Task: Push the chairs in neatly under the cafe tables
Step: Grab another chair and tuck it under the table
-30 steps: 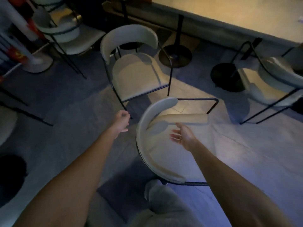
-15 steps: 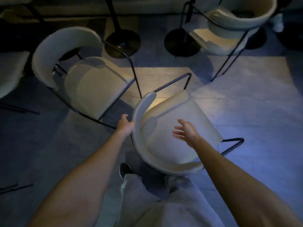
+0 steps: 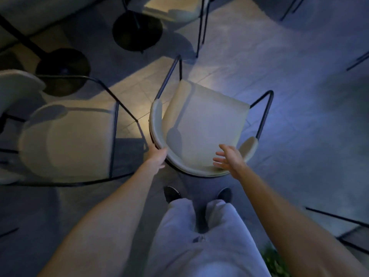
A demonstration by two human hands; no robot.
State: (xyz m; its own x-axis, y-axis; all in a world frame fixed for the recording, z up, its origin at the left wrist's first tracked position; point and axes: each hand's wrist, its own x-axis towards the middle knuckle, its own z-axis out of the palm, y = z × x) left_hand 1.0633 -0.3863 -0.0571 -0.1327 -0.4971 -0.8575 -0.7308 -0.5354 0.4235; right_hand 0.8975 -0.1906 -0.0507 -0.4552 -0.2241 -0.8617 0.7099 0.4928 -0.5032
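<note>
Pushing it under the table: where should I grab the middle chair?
Take the middle chair by its curved backrest, from behind: it faces you, seat pointing toward the table base. Left hand grips its left end; right hand hovers open.

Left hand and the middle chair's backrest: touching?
Touching. The head view shows the left hand gripping the backrest at its left curve, with no gap between them.

Loose pale grey trousers (image 3: 199, 246), soft fabric, creased at front; dark shoes (image 3: 171, 193) with rounded toes below hems; both forearms (image 3: 111, 216) bare; left hand (image 3: 157, 156), right hand (image 3: 229, 160) bare too
</note>
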